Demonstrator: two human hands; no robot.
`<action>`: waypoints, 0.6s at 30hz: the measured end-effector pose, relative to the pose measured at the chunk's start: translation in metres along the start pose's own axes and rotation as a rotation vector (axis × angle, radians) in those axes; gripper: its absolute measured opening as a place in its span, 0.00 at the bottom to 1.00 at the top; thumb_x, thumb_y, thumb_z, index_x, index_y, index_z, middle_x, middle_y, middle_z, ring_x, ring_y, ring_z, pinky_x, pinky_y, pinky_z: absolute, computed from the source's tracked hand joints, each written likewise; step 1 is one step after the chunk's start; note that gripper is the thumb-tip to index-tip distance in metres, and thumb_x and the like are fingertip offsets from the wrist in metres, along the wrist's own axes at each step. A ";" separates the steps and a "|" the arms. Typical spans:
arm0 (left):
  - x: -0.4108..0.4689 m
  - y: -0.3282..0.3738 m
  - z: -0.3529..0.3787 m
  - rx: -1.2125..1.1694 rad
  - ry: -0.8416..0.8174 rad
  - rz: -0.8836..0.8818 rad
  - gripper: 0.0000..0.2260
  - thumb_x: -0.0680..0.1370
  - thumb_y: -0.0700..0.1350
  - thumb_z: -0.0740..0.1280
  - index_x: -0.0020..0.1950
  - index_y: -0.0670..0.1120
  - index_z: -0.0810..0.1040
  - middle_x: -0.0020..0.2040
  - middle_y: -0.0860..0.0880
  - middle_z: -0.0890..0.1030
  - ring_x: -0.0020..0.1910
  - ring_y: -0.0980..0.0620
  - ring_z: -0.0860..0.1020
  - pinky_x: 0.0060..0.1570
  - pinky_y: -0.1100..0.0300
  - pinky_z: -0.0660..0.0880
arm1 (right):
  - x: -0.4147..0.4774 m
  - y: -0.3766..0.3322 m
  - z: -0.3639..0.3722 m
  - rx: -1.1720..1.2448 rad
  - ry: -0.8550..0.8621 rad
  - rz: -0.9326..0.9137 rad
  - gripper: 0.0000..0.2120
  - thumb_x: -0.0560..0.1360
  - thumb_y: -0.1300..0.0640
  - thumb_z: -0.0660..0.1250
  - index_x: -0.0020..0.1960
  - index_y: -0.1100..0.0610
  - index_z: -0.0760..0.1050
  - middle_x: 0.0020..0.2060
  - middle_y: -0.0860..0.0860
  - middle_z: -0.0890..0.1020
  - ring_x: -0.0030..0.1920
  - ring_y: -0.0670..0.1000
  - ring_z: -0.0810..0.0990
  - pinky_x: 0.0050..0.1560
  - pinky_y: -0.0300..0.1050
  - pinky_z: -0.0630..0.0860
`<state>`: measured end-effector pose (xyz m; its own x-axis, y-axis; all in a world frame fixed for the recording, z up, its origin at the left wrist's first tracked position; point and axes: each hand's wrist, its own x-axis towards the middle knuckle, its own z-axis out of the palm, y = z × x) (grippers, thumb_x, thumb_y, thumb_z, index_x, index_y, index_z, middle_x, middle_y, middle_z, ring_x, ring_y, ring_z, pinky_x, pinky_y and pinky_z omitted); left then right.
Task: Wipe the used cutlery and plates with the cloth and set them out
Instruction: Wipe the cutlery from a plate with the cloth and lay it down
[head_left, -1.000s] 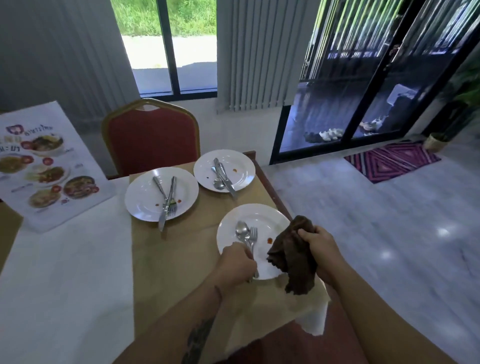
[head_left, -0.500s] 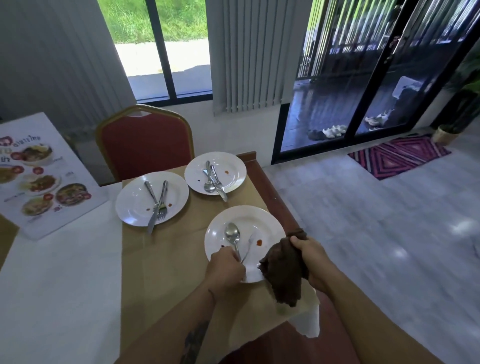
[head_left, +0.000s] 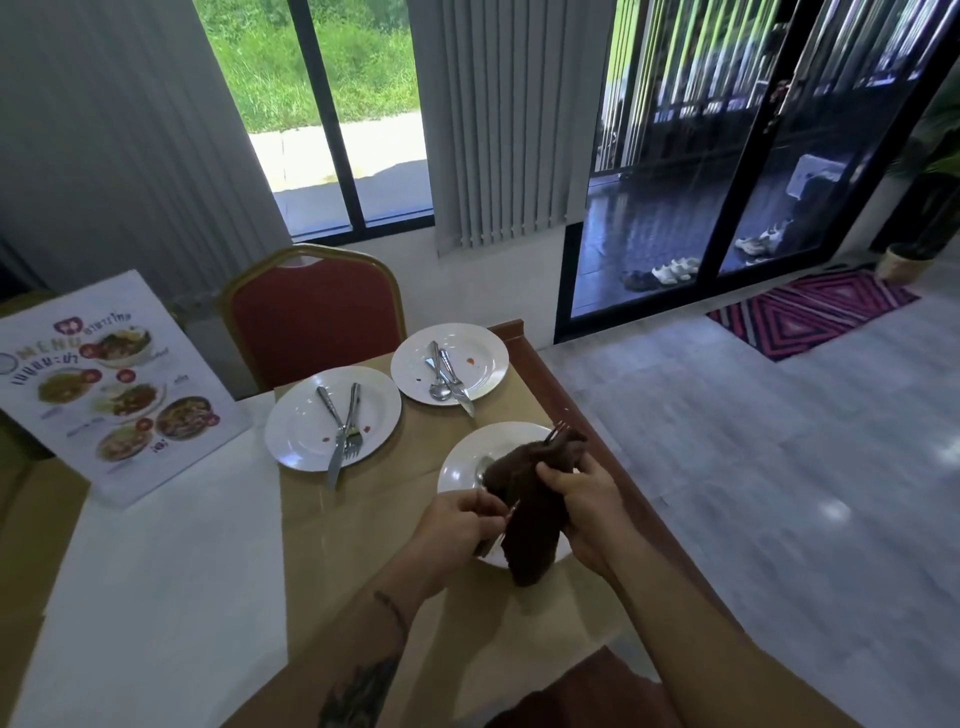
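**Fork in the cloth over the near plate**

My left hand (head_left: 462, 525) pinches the handle end of a fork (head_left: 557, 432), its grip closed on the metal. My right hand (head_left: 582, 499) has its grip clamped around the dark brown cloth (head_left: 530, 519), which is bunched around the fork's shaft; only the tines poke out at the far end of the cloth. Both hands hover over the near plate (head_left: 462, 467), at the right side of the counter (head_left: 156, 597). A spoon (head_left: 483, 465) lies on that plate, partly hidden by the cloth.

Farther off sit two more white plates, both with red smears. The left plate (head_left: 296, 436) carries a knife and a fork crossed over each other (head_left: 343, 431). The far plate (head_left: 488, 358) carries a spoon and a knife side by side (head_left: 444, 376). All three plates rest on a tan runner (head_left: 337, 519) laid over the counter.

A menu card (head_left: 109, 384) stands at the left, and a red chair (head_left: 317, 312) stands at the far edge of the counter
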<state>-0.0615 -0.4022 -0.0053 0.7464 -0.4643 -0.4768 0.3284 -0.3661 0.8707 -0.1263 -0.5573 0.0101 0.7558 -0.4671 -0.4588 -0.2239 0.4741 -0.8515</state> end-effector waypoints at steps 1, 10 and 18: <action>-0.003 -0.001 -0.005 0.010 -0.019 0.014 0.09 0.74 0.32 0.70 0.41 0.45 0.83 0.38 0.46 0.81 0.38 0.49 0.78 0.40 0.56 0.75 | -0.001 0.000 0.006 -0.027 0.054 -0.039 0.10 0.76 0.67 0.69 0.52 0.54 0.79 0.51 0.58 0.85 0.52 0.57 0.84 0.56 0.54 0.81; -0.039 -0.006 -0.065 -0.039 -0.053 0.042 0.07 0.73 0.33 0.71 0.41 0.44 0.83 0.36 0.45 0.81 0.32 0.51 0.77 0.37 0.57 0.75 | -0.018 0.001 0.073 -0.020 0.266 -0.234 0.08 0.76 0.64 0.70 0.54 0.56 0.78 0.48 0.56 0.84 0.47 0.54 0.84 0.43 0.46 0.79; -0.080 -0.016 -0.148 -0.189 0.099 0.035 0.14 0.73 0.32 0.71 0.34 0.46 0.71 0.32 0.45 0.75 0.33 0.49 0.75 0.36 0.57 0.75 | -0.054 0.044 0.175 0.078 0.058 -0.144 0.12 0.77 0.67 0.69 0.59 0.59 0.78 0.49 0.60 0.86 0.50 0.60 0.85 0.54 0.58 0.82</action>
<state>-0.0406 -0.2405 0.0369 0.8093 -0.3891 -0.4401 0.3971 -0.1897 0.8980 -0.0692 -0.3802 0.0423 0.7393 -0.5756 -0.3495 -0.0660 0.4547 -0.8882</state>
